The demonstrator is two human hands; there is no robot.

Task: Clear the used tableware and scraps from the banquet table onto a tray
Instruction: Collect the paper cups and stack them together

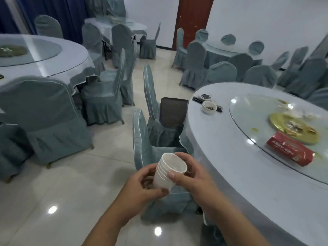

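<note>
From the head view, a stack of white paper cups [169,172] is held tilted above a covered chair [142,139], just left of the round banquet table [230,166]. The left hand [142,185] curls round the stack's base; the right hand [190,173] grips near the rim, thumb across the front. On the pale tablecloth sit a small white bowl [209,107], a dish [205,97] and dark chopsticks [197,100]. The glass turntable [257,110] carries a gold plate [294,128] and a red packet [290,150]. Glossy floor tiles [62,192] and more covered tables and chairs fill the room, with a brown door [193,20] at the back.
</note>
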